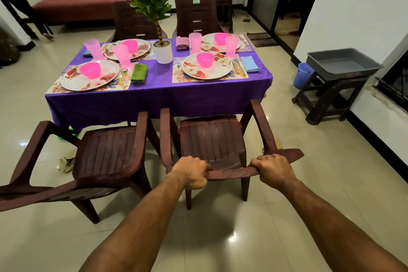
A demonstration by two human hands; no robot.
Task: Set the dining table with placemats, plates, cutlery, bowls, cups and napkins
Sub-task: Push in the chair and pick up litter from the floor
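The table [159, 95] looks fully set: four mats, each with a plate [206, 66], pink bowl [205, 59], cup [231, 46], cutlery and a napkin [249, 64] beside it; what remains, I judge, is tucking in the chair [212, 141]. The left hand [191, 174] and right hand [273, 170] both grip its top rail, fingers curled over; push evenly and straight, lifting slightly so the legs do not drag, and stop before the arms catch the purple cloth [154, 104]; keep clear of the second chair [106, 150] just beside it.
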